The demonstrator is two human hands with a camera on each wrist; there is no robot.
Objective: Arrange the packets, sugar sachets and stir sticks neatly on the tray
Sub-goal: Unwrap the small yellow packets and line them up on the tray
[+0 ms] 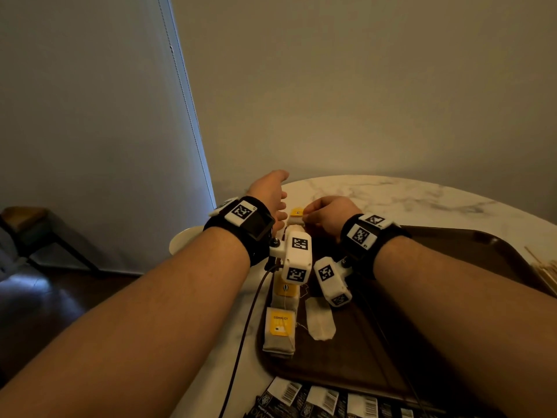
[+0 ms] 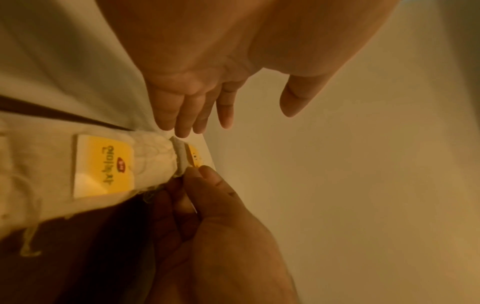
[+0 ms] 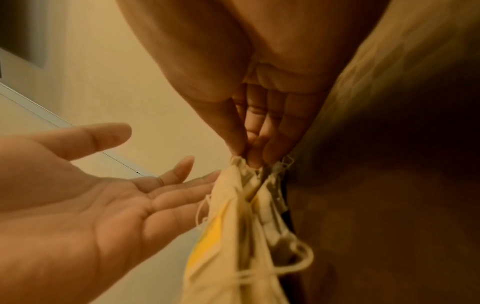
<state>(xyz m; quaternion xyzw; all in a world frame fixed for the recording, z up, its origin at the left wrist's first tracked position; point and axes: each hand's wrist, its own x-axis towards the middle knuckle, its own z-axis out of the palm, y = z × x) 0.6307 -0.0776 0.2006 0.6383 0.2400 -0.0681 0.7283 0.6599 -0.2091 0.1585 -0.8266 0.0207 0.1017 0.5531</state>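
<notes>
So the white paper tea bag packet with the yellow tag (image 2: 182,156) is pinched by its top edge between my right hand (image 1: 327,217) thumb and fingertips, at the far end of the row of the same yellow-tagged packets (image 1: 281,327) that runs back toward my wrists along the left edge of the dark brown plastic tray (image 1: 452,245). My left hand (image 1: 271,194) is flat and spread, fingers straight, just beside the packet on its outer side, not gripping anything.

What worries me: I've only got a corner, so it could twist or slip as I set it down. The loose strings (image 3: 298,265) hanging under my right fingers could snag a neighbour and drag the row crooked. It's also close to the tray's edge, so a nudge from my left fingers could push it off onto the white marble table (image 1: 391,194).
</notes>
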